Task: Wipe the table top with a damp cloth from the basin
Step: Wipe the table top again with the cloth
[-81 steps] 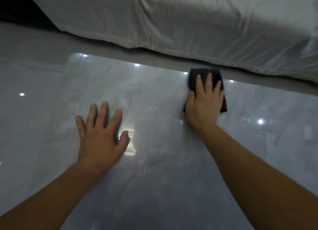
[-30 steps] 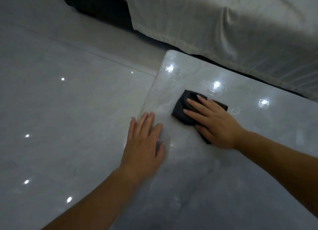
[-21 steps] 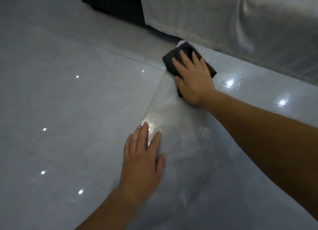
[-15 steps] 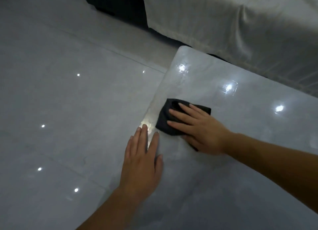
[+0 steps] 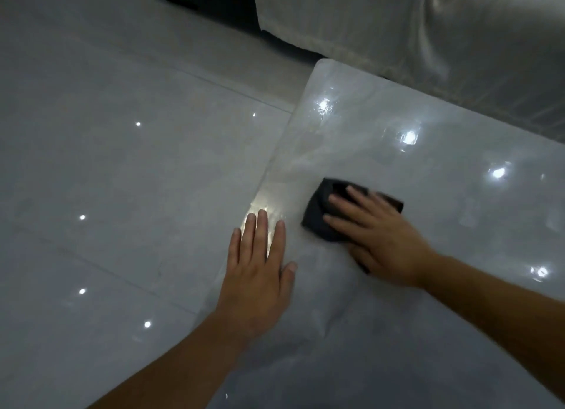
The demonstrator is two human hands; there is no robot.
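- Pressing down with the right hand (image 5: 382, 240), palm flat, fingers (image 5: 345, 202) straight and a little apart, pointing toward the table's left edge.
- Pinning a dark cloth (image 5: 316, 217) to the table top under that palm. Bunched and folded, showing past the fingertips on the left, at a corner on the far side and as a sliver near the wrist (right thumb not clearly seen).
- Resting the left hand (image 5: 260, 271) flat on the table just beside the cloth, apart from it. Fingers straight and close together, thumb angled out to the right, holding nothing.
- Reaching in with both bare forearms from the bottom of the view.
- Beneath both hands, a glossy pale marble-look table (image 5: 443, 151) with a rounded far-left corner. Dotted with bright light reflections, marked with faint streaks above the cloth.
- Cloth lying near the table's left edge, well short of the far-left corner.
- To the left and lower down, a shiny grey tiled floor (image 5: 116, 170) with thin joint lines and small points of reflected light.
- Beyond the table's far edge, a creased white fabric cover (image 5: 397, 26) hanging down close to it.
- Left of that cover, at the top of the view, a dark gap (image 5: 208, 1).
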